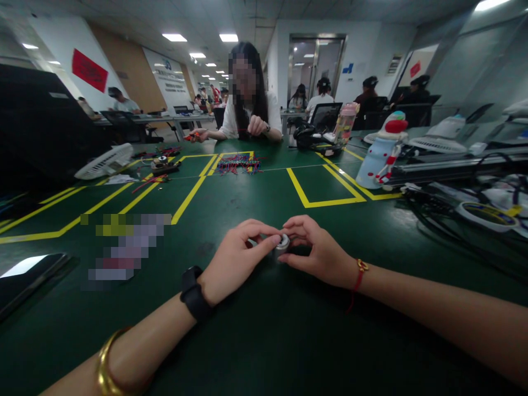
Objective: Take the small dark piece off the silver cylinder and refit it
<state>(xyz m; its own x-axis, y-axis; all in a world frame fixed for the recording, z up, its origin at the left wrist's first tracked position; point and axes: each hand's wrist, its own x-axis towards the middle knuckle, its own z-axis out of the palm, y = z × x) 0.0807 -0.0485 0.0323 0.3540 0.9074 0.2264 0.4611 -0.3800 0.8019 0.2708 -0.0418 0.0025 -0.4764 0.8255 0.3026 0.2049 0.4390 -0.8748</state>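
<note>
A small silver-grey cylinder point(282, 247) with a pale ring-shaped top stands upright at the middle of the green table; its exact kind does not show. My left hand point(243, 250) reaches it from the left, thumb and forefinger closed at its top rim. From the other side my right hand point(315, 247) curls around it, the thumb low on its near side and the fingers behind. Parts of the cylinder are hidden by the fingers of both hands.
A phone point(28, 280) lies at left. Bundles of coloured wires point(239, 163) lie ahead, before a seated person point(247, 110) holding an orange-handled tool point(196, 136). To the right are a blue bottle point(373, 162), black cables point(445, 220) and a tape roll point(487, 214); a white fan point(105, 161) lies left.
</note>
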